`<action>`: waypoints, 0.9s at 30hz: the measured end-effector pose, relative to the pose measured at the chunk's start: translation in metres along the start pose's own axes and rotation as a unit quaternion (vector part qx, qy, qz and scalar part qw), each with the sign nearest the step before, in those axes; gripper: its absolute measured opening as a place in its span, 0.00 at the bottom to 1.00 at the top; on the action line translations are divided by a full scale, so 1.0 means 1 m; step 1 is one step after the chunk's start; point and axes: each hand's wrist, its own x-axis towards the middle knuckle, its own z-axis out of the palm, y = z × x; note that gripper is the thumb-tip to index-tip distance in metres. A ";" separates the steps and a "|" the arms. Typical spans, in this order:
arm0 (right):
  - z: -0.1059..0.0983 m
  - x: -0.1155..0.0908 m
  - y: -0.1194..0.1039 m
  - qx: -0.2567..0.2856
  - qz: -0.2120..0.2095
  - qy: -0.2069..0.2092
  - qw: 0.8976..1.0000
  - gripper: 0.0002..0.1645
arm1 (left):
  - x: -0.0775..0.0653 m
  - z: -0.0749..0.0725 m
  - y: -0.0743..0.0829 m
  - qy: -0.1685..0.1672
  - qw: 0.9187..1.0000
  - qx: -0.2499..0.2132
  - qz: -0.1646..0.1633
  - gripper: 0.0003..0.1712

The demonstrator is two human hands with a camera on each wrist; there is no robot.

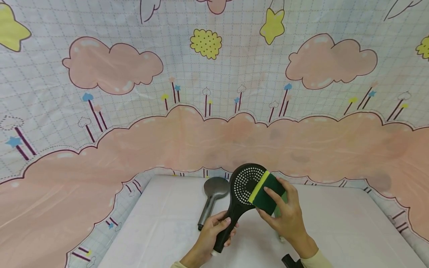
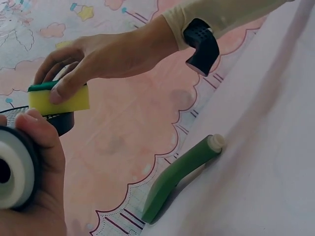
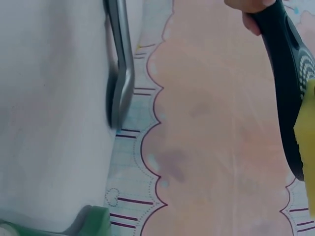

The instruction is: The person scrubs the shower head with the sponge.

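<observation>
The sponge (image 1: pixel 266 199) is on the held shower head (image 1: pixel 235 204). Behind, to the left, a second shower head (image 1: pixel 212 197) lies on the table (image 1: pixel 161 223).

Beyond the far edge of a white tabletop (image 1: pixel 161 219) stretches a grid-lined printed sheet (image 1: pixel 181 70), with a left pink cloud (image 1: pixel 114 67), a right pink cloud (image 1: pixel 331 63) and a scalloped pink band (image 1: pixel 201 143) below them.
</observation>
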 end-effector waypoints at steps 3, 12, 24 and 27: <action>-0.002 0.003 -0.001 -0.002 0.012 0.006 1.000 0.36 | -0.001 0.001 0.000 -0.009 1.000 -0.003 -0.002 0.26; 0.000 0.005 -0.009 0.004 0.030 0.002 1.000 0.37 | -0.002 0.005 -0.002 -0.005 1.000 0.004 -0.010 0.27; 0.008 0.002 -0.018 0.019 0.007 -0.011 1.000 0.34 | -0.002 0.006 -0.003 -0.003 1.000 0.010 -0.024 0.30; 0.008 0.001 -0.020 0.029 -0.003 -0.016 0.999 0.34 | -0.003 0.006 -0.003 -0.002 1.000 0.015 -0.026 0.30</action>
